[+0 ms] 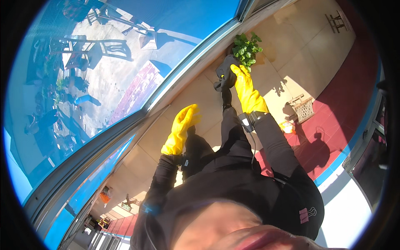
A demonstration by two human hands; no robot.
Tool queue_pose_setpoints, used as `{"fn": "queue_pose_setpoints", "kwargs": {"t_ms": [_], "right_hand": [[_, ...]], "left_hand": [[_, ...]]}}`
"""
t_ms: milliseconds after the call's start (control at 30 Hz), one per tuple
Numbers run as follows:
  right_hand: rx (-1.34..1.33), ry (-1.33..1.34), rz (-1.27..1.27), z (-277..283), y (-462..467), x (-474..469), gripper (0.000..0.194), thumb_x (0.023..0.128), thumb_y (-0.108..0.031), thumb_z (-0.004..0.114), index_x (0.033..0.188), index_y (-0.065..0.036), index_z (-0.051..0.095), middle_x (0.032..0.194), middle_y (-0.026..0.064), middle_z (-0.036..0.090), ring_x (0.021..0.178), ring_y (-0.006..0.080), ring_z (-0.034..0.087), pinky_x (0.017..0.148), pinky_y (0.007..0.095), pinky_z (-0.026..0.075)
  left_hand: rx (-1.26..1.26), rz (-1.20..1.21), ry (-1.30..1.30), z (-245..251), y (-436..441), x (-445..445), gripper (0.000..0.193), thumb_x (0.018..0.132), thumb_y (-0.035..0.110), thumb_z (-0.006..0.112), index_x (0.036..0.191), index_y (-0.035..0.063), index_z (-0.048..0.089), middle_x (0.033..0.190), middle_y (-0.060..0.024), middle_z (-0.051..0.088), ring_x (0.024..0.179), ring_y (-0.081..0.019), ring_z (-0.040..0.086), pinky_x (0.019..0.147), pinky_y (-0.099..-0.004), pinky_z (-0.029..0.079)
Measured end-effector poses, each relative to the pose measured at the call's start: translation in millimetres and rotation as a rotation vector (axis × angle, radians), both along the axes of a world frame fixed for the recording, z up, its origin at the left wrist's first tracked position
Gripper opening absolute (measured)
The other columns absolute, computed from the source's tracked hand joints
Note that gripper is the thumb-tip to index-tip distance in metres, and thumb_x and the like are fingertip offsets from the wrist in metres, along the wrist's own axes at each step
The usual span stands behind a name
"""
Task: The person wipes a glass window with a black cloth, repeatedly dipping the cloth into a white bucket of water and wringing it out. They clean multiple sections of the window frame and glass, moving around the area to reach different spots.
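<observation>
A yellow rubber glove covers my right hand (247,89), which grips a dark grey cloth (227,70). A small yellow spot, apparently a glove fingertip, shows against the cloth's left side. The cloth hangs bunched beside a leafy green plant (247,48), and its lower end overlaps my dark-clothed leg in the view. My left hand (181,129), in a matching glove, is raised near the window frame (187,65) with its fingers partly spread. Nothing shows in it, and it looks apart from the frame. Behind the frame is a large window pane (175,18) with reflections and mesh.
A woven-seat stool (303,109) stands to the right, with a yellow-orange bottle (287,127) near it. Another small stool (337,23) is farther off. Beige floor tiles (293,59) meet red tiles (337,112). Cables run along my sleeves from wrist devices (247,122).
</observation>
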State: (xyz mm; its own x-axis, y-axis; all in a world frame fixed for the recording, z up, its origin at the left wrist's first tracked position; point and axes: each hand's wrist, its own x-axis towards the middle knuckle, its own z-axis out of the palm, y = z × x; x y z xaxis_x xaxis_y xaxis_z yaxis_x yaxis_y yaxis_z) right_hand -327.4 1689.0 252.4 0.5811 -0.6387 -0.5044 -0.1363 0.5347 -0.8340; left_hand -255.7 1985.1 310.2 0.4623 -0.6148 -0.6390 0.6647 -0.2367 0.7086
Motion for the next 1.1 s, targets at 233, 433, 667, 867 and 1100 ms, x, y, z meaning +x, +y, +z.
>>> {"fn": "queue_pose_setpoints", "kwargs": {"t_ms": [233, 433, 667, 867, 1100], "right_hand": [[-0.087, 0.246, -0.109, -45.7, -130.5, 100.4, 0.067, 0.094, -0.046, 0.071, 0.148, -0.011, 0.051, 0.149, 0.0166, 0.052, 0.136, 0.0317, 0.051, 0.112, 0.0403, 0.042], [-0.048, 0.308, 0.104, -110.1, -147.9, 129.2, 0.073, 0.098, -0.052, 0.06, 0.155, -0.011, 0.038, 0.157, 0.0162, 0.042, 0.141, 0.0305, 0.045, 0.116, 0.0386, 0.038], [0.276, 0.058, 0.04, -131.3, -132.1, 117.1, 0.076, 0.094, -0.051, 0.066, 0.154, -0.012, 0.04, 0.145, 0.0181, 0.053, 0.132, 0.0292, 0.055, 0.107, 0.0393, 0.047], [-0.671, 0.296, 0.205, -153.4, -162.4, 117.3, 0.033, 0.098, -0.03, 0.067, 0.123, -0.009, 0.069, 0.122, 0.0142, 0.071, 0.109, 0.0316, 0.069, 0.095, 0.0358, 0.055], [-1.076, 0.584, 0.54, -199.5, -190.0, 142.6, 0.053, 0.104, -0.037, 0.052, 0.15, -0.01, 0.046, 0.154, 0.0119, 0.051, 0.137, 0.0331, 0.053, 0.108, 0.0399, 0.048]], "left_hand": [[-0.169, 0.131, 0.108, -40.9, -174.1, 8.0, 0.051, 0.104, 0.037, 0.063, 0.143, 0.0067, 0.056, 0.141, -0.0155, 0.06, 0.123, -0.0308, 0.064, 0.107, -0.0432, 0.051], [-0.159, 0.248, 0.131, -116.5, -235.4, 50.1, 0.056, 0.104, 0.033, 0.063, 0.151, 0.0096, 0.046, 0.158, -0.0144, 0.04, 0.128, -0.0387, 0.058, 0.107, -0.0519, 0.05], [-0.231, 0.361, 0.268, -185.4, -309.7, 114.3, 0.042, 0.103, 0.028, 0.065, 0.138, 0.006, 0.058, 0.144, -0.0142, 0.053, 0.125, -0.0347, 0.058, 0.105, -0.0536, 0.051], [-0.125, 0.391, 0.221, -191.9, -331.9, 126.0, 0.025, 0.103, 0.019, 0.062, 0.119, 0.0, 0.066, 0.116, -0.017, 0.069, 0.101, -0.0291, 0.069, 0.091, -0.0423, 0.061], [-0.129, 0.485, 0.254, -189.5, -319.2, 136.1, 0.027, 0.101, 0.019, 0.065, 0.121, -0.0007, 0.065, 0.117, -0.0191, 0.068, 0.105, -0.0319, 0.067, 0.095, -0.0437, 0.06]]}}
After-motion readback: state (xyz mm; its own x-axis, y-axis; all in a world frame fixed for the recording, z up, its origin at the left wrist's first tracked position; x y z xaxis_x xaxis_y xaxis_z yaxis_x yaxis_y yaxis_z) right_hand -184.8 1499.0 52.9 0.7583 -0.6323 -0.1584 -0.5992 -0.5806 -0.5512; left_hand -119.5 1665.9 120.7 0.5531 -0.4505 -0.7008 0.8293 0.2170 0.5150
